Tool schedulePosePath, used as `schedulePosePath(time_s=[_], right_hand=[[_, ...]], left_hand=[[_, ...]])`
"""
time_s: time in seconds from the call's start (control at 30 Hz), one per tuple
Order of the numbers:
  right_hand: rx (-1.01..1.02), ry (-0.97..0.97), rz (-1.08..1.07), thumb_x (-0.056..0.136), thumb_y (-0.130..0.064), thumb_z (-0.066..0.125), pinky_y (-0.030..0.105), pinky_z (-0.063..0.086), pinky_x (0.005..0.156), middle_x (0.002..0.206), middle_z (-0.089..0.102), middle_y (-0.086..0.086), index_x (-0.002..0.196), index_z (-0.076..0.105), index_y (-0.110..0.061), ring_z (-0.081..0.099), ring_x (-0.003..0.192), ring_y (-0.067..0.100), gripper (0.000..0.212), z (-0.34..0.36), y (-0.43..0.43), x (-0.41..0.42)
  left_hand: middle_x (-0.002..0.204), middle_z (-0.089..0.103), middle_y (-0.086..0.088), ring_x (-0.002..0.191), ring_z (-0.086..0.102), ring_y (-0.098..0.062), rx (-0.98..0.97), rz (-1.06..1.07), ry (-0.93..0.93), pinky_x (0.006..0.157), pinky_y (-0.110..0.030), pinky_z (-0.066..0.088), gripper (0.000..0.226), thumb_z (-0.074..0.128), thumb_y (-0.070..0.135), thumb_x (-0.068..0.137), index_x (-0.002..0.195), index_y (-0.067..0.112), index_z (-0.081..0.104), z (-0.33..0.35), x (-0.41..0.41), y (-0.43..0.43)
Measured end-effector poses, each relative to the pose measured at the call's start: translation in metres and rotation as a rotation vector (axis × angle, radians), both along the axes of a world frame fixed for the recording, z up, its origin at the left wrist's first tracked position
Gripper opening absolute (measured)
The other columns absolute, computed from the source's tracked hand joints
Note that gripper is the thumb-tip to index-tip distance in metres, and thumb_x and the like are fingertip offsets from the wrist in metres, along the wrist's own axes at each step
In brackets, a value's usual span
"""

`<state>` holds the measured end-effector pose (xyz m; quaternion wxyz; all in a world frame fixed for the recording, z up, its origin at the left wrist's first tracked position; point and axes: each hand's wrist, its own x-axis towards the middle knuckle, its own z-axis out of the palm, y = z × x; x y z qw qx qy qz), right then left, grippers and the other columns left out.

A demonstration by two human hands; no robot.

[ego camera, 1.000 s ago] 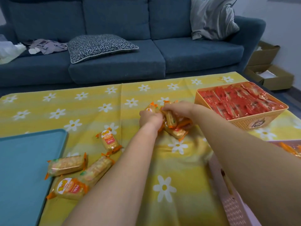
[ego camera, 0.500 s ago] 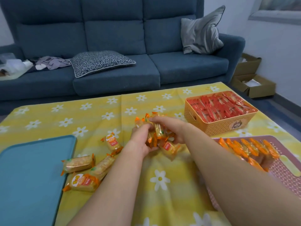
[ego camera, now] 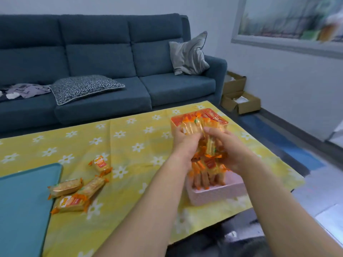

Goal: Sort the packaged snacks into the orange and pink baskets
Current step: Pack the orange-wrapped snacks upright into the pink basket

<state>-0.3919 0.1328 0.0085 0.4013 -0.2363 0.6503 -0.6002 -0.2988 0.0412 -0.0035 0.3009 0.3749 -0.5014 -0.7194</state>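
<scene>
My left hand and my right hand together clutch a bundle of orange-wrapped cracker packs above the pink basket at the table's right. The pink basket holds several upright orange packs. Behind my hands stands the orange basket, filled with red packs and partly hidden by the bundle. On the yellow flowered cloth at the left lie several loose orange packs: a single pack farther back and a cluster nearer me.
A teal tray lies at the table's left front. A blue sofa with cushions stands behind the table. Cardboard boxes sit on the floor at the right. The table's right edge is close behind the baskets.
Both hands lifted the bundle of orange packs from the middle of the cloth and carried it right, over the pink basket. The camera swung to the right.
</scene>
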Motion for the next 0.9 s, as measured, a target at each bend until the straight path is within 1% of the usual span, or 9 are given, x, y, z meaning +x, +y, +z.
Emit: schedulePosePath(time_s=[0.1,0.2,0.27,0.37,0.5,0.63,0.8,0.83,0.9], right_hand=[[-0.078,-0.008,-0.089,0.068,-0.041,0.086,0.046,0.061,0.08,0.107,0.077,0.012,0.124,0.064,-0.013,0.076,0.094,0.03,0.066,-0.01,0.035,-0.022],[-0.132,0.022,-0.145,0.07,-0.037,0.088,0.05,0.061,0.083,0.111,0.075,0.015,0.123,0.064,-0.012,0.075,0.099,0.033,0.063,-0.031,0.054,-0.042],[-0.134,0.072,-0.138,0.069,-0.037,0.086,0.052,0.06,0.088,0.11,0.076,0.011,0.12,0.065,-0.014,0.074,0.102,0.033,0.06,-0.044,0.06,-0.054],[-0.049,0.169,-0.112,0.062,-0.044,0.089,0.051,0.06,0.088,0.107,0.077,0.004,0.118,0.063,-0.022,0.074,0.1,0.027,0.065,-0.059,0.061,-0.066],[0.15,0.412,-0.03,0.054,-0.054,0.089,0.043,0.059,0.089,0.108,0.073,-0.006,0.12,0.053,-0.029,0.071,0.099,0.014,0.079,-0.061,0.055,-0.078],[0.269,0.575,0.079,0.062,-0.047,0.094,0.023,0.051,0.081,0.121,0.064,-0.007,0.138,0.043,-0.026,0.064,0.1,0.005,0.093,-0.059,0.054,-0.083],[0.289,0.654,0.105,0.051,-0.06,0.092,0.035,0.048,0.101,0.145,0.047,-0.002,0.154,0.033,-0.023,0.052,0.124,0.014,0.125,-0.06,0.055,-0.09],[0.295,0.651,0.108,0.05,-0.065,0.089,0.037,0.049,0.101,0.145,0.046,-0.003,0.154,0.033,-0.024,0.051,0.125,0.014,0.125,-0.059,0.055,-0.09],[0.281,0.655,0.072,0.065,-0.065,0.082,0.033,0.046,0.097,0.143,0.048,-0.005,0.151,0.039,-0.024,0.05,0.123,0.012,0.105,-0.056,0.057,-0.089]], left_hand=[[0.113,0.072,-0.002,0.102,0.07,-0.025,-0.087,-0.039,0.018,0.09,-0.05,0.058,0.076,0.081,0.034,0.06,0.13,0.032,0.051,-0.005,-0.027,0.036],[0.121,0.067,-0.001,0.107,0.067,-0.02,-0.15,-0.095,0.013,0.094,-0.043,0.057,0.068,0.082,0.031,0.072,0.13,0.035,0.046,-0.018,-0.043,0.058],[0.123,0.064,-0.002,0.105,0.065,-0.015,-0.224,-0.125,-0.013,0.087,-0.03,0.057,0.057,0.078,0.019,0.085,0.125,0.039,0.043,-0.032,-0.05,0.064],[0.127,0.059,-0.004,0.104,0.063,-0.015,-0.368,-0.177,-0.105,0.07,-0.016,0.055,0.057,0.073,0.011,0.088,0.129,0.037,0.043,-0.045,-0.053,0.064],[0.134,0.051,0.0,0.118,0.054,-0.02,-0.599,-0.262,-0.309,0.098,-0.036,0.052,0.073,0.073,0.018,0.075,0.138,0.033,0.04,-0.047,-0.045,0.053],[0.143,0.045,0.004,0.128,0.046,-0.016,-0.797,-0.346,-0.514,0.099,-0.029,0.042,0.092,0.077,0.024,0.073,0.15,0.035,0.028,-0.05,-0.026,0.044],[0.148,0.04,0.006,0.136,0.038,-0.01,-0.854,-0.397,-0.576,0.103,-0.023,0.033,0.1,0.082,0.033,0.07,0.152,0.033,0.026,-0.055,-0.01,0.037],[0.147,0.041,0.006,0.136,0.038,-0.01,-0.86,-0.403,-0.593,0.105,-0.026,0.035,0.098,0.082,0.036,0.069,0.151,0.033,0.028,-0.056,-0.008,0.037],[0.143,0.042,0.01,0.135,0.038,-0.009,-0.861,-0.396,-0.616,0.108,-0.033,0.039,0.092,0.081,0.043,0.07,0.147,0.035,0.033,-0.053,-0.003,0.037]])
